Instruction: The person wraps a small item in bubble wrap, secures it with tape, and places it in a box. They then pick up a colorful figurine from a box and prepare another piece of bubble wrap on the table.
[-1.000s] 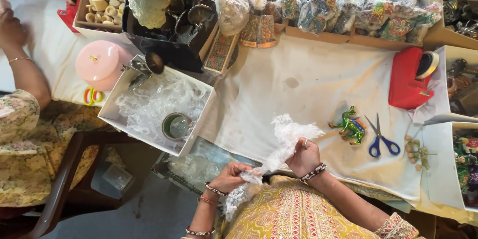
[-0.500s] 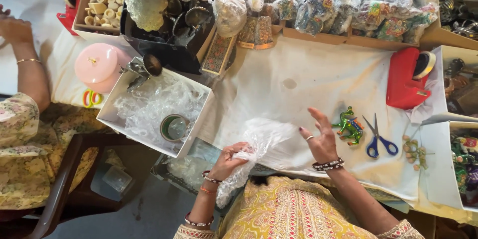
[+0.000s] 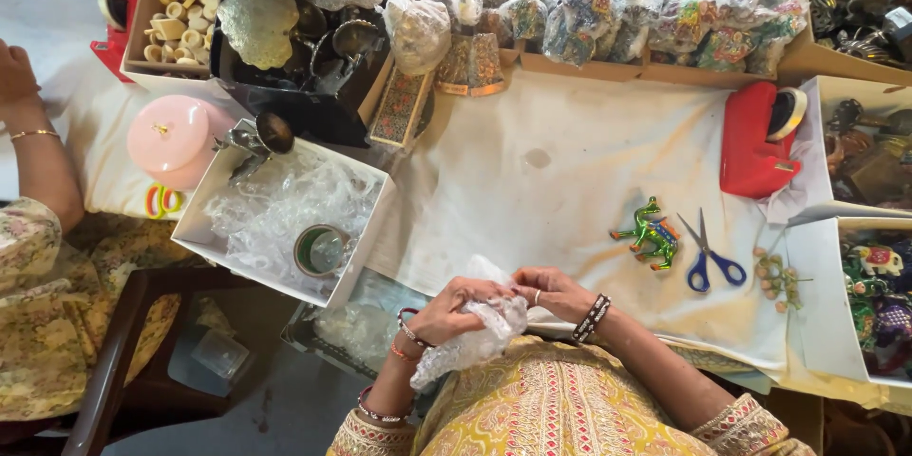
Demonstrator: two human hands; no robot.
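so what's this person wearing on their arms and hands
Bare hands, no gloves. The left hand has red and gold bangles at the wrist and another further up the forearm. The right hand has a ring and a dark beaded bracelet. Yellow patterned sleeves with embroidered cuffs end near the elbows.

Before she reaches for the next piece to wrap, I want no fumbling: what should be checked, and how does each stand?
1. Bubble wrap held in both hands, left hand and right hand: ok.
2. Green figurine lying unwrapped on the white cloth: ok.
3. Blue-handled scissors beside the figurine, apart from it: ok.
4. Tape roll in the white box: ok.
5. Anything already inside the wrap: cannot tell.
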